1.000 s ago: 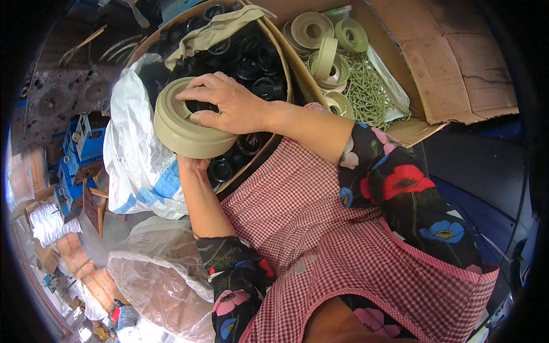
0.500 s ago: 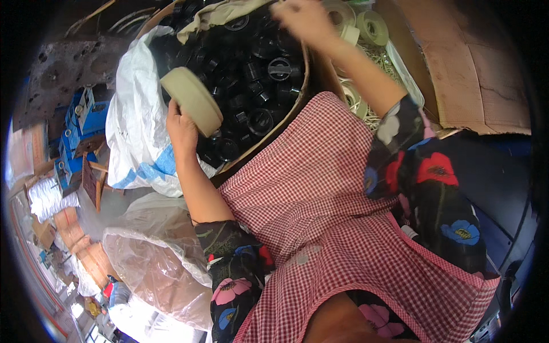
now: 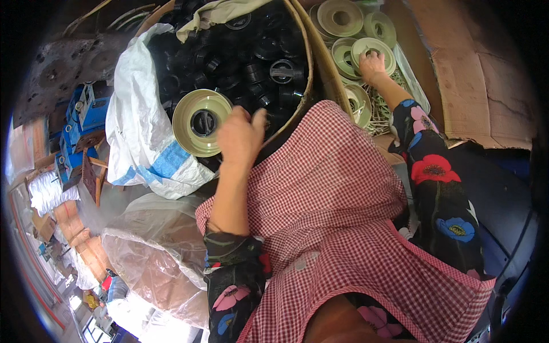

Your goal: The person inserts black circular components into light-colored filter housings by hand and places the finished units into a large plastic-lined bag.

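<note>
A cream round flanged ring (image 3: 183, 123) lies face up over the black parts at the near left of the box, a dark round piece showing in its middle. Beside its right edge is my left hand (image 3: 240, 140), blurred, with thumb and fingers apart. Black threaded plastic fittings (image 3: 251, 74) fill this box. To the right, my right hand (image 3: 374, 70) grips another cream flanged ring (image 3: 389, 57), fingers hooked into its central hole. Several more such rings (image 3: 340, 18) sit around it in the neighbouring cardboard box.
White woven sacking (image 3: 134, 108) drapes over the left side of the black-parts box, and a beige cloth (image 3: 220, 14) lies on its far rim. Pale thin strips (image 3: 380, 120) lie under the rings. A clear plastic bag (image 3: 154, 246) stands at left, near blue machinery (image 3: 71, 128).
The ring my left hand held on edge now lies flat over the black fittings. My right hand has moved from above the fittings to a ring in the right box.
</note>
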A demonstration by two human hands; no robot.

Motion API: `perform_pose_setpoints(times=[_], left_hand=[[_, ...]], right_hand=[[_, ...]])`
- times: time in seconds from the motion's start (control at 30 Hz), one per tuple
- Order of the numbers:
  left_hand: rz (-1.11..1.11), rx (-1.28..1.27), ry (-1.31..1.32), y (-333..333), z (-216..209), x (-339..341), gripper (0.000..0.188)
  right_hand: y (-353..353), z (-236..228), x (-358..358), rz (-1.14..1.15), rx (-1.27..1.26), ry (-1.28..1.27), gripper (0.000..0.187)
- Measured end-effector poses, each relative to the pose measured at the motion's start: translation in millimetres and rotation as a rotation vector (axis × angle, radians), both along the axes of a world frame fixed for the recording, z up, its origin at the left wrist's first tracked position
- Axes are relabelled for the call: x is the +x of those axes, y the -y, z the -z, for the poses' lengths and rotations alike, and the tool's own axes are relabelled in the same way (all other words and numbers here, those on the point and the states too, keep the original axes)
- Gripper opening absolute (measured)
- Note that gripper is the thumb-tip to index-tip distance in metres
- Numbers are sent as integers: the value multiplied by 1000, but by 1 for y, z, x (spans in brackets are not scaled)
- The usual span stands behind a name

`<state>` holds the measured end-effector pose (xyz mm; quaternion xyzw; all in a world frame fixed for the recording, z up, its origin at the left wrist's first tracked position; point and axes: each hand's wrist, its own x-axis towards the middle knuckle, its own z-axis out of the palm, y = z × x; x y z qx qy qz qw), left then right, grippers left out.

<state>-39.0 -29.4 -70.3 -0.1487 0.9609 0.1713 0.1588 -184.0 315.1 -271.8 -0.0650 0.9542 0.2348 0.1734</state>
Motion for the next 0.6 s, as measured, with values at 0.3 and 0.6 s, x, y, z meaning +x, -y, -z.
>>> perform_pose_setpoints(times=[0.3, 0.6], left_hand=[[106, -92, 197, -6, 35, 4, 32], [-202, 1013, -656, 1, -17, -15, 10]], right_hand=[[12, -96, 32, 372, -1475, -407, 77], [127, -259, 96, 101, -2064, 162, 61]])
